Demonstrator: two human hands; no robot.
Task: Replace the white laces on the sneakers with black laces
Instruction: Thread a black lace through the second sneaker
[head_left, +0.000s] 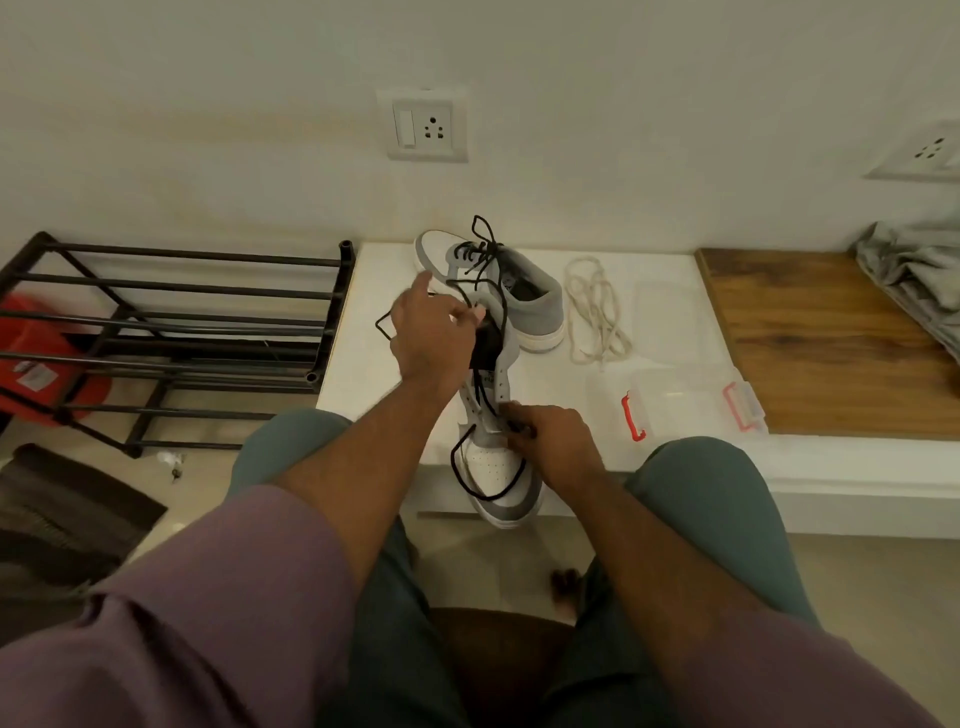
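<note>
Near sneaker (498, 457) at frame centre, long axis running up the frame, toe toward the bottom. Right hand (558, 447) pinching black lace (460, 467) at the low eyelets; left hand (434, 332) higher, gripping tongue and lace end.

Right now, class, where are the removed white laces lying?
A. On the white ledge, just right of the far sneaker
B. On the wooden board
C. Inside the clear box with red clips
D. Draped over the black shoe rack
A: the white laces lie in a loose heap on the white ledge, beside the far sneaker, which is already threaded with a black lace.
</note>
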